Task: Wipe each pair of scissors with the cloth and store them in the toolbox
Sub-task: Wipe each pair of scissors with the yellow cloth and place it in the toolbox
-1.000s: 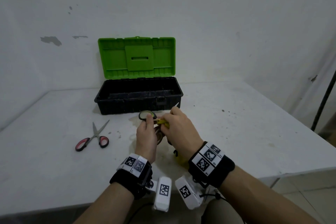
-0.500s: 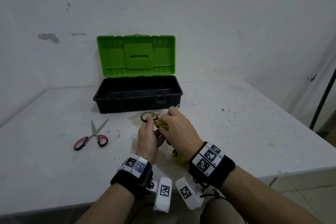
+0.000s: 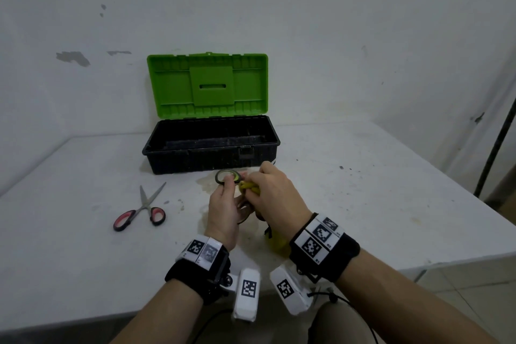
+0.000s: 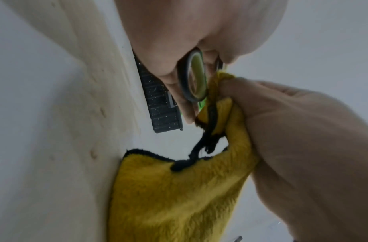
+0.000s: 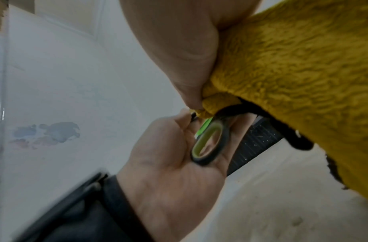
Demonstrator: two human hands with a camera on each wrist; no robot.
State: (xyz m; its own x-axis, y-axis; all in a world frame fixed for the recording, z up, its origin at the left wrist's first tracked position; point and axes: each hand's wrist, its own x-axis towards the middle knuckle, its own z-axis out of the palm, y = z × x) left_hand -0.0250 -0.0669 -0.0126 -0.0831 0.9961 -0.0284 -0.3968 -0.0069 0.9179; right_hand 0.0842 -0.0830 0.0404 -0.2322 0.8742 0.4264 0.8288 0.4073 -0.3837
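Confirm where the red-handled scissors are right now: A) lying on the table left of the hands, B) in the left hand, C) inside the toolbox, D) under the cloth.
A: the red-handled scissors lie untouched on the table, left of both hands.

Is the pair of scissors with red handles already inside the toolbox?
No, the red-handled scissors lie on the table, left of the hands and in front of the open toolbox.

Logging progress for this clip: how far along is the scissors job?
Done: nothing stored; the toolbox stands open and looks empty. In hand: left hand holds the green-handled scissors while right hand rubs them with the yellow cloth. Left: store them, then wipe and store the red-handled scissors on the table.
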